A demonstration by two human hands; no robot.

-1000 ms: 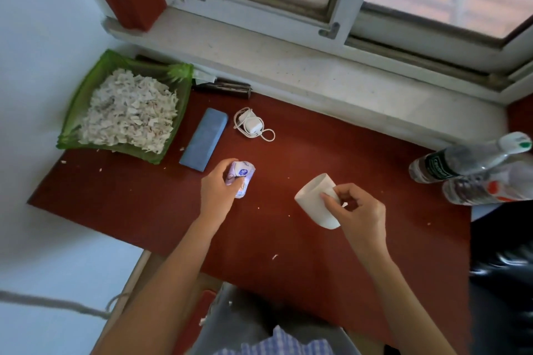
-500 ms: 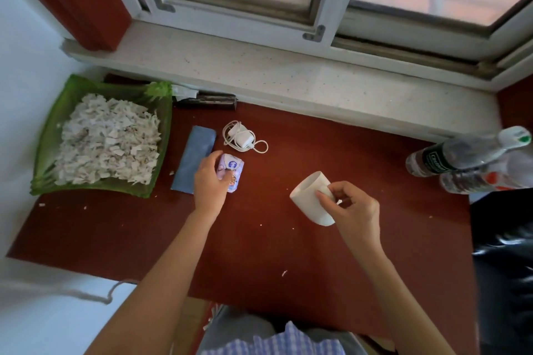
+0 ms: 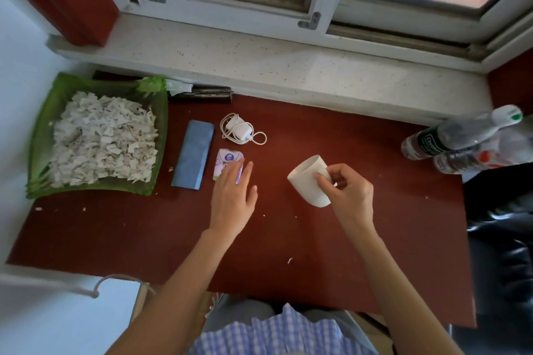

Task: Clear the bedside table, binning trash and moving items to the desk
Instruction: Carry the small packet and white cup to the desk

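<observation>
A small purple-and-white packet lies flat on the red desk, right beside a blue rectangular case. My left hand hovers just below the packet with fingers spread, its fingertips overlapping the packet's lower edge, holding nothing. My right hand grips a white mug by its handle; the mug is tilted, its mouth toward the upper left. A white charger with coiled cable rests above the packet.
A green tray full of shredded paper sits at the desk's left end. Two plastic bottles lie at the right edge beside a black chair. A dark flat object sits under the stone window sill.
My left hand set the packet down next to the blue case, let go and opened, drawing back slightly. The right hand still holds the mug in about the same place.
</observation>
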